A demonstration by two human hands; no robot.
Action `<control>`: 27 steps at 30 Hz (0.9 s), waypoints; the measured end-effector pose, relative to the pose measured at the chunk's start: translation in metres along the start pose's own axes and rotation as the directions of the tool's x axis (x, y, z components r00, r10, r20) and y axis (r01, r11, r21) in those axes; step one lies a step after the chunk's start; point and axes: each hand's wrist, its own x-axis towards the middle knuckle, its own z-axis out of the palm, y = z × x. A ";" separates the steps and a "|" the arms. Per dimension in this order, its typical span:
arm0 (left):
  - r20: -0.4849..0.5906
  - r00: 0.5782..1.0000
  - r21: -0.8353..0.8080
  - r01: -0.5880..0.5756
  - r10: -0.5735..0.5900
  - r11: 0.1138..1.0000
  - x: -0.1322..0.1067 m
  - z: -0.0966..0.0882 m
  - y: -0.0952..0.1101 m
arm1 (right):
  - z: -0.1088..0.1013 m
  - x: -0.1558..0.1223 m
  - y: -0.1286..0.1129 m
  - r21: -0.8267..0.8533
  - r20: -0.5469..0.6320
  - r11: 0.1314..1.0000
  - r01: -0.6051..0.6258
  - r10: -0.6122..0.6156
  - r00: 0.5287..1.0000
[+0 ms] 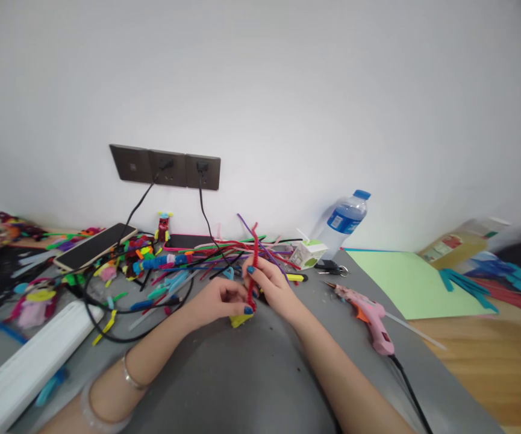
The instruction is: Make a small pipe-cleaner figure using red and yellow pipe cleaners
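Beyond round bangles [129, 377], left fingers [235, 309] and right fingers [261, 275] pinch a fuzzy red stem [256, 244].

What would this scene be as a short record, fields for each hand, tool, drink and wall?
Left hand: at the lower end of a red pipe cleaner, a yellow piece just below
Right hand: pinching the red pipe cleaner higher up
Tool: pink glue gun, lying on the gray table
Drink: blue-capped bottle
Wall: dark socket panel, two plugs in
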 end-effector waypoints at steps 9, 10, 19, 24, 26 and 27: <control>-0.031 0.999 0.050 -0.008 0.010 0.999 -0.001 0.000 0.002 | 0.000 0.001 -0.001 -0.039 -0.070 0.997 0.059 -0.062 0.996; -0.063 0.998 0.049 -0.015 0.018 0.999 -0.001 0.000 0.004 | 0.000 0.001 0.000 -0.040 -0.104 0.997 0.067 -0.071 0.992; -0.476 0.879 -0.122 -0.079 0.011 0.989 0.005 -0.006 0.009 | -0.008 0.009 0.007 -0.114 -0.336 0.983 0.146 -0.176 0.925; -0.593 0.805 -0.236 -0.156 -0.015 0.959 0.006 -0.005 0.010 | -0.005 0.007 0.008 -0.158 -0.259 0.978 0.140 -0.177 0.949; -0.607 0.794 -0.280 -0.189 -0.021 0.941 0.006 -0.003 0.011 | -0.002 0.004 0.008 -0.194 -0.169 0.973 0.127 -0.161 0.972; -0.613 0.790 -0.295 -0.201 -0.024 0.934 0.006 -0.002 0.012 | 0.000 0.003 0.008 -0.208 -0.123 0.969 0.130 -0.157 0.980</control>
